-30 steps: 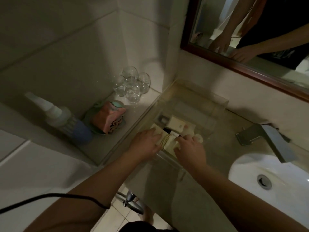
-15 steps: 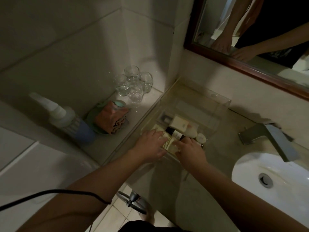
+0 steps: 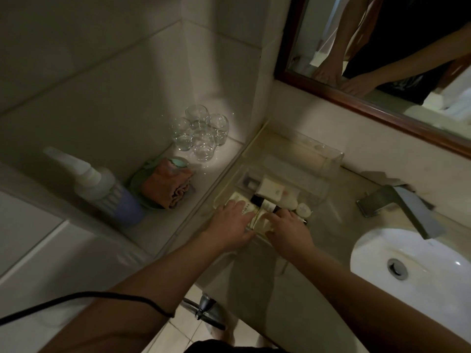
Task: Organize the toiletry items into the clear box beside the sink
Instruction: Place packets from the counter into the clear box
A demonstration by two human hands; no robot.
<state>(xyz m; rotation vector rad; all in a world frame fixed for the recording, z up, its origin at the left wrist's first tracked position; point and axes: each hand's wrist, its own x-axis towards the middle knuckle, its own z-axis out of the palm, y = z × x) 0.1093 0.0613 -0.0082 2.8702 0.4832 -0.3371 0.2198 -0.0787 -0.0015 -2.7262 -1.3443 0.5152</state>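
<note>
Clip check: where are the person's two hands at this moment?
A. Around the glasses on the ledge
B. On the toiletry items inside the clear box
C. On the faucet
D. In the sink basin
B: the left hand and right hand both lie on the small tubes at the near end of the clear box.

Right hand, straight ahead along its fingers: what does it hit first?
The right hand points into the clear box. First in line looks like the dark-capped bottles right at its fingertips, then the white packet. Depth is unclear.
</note>
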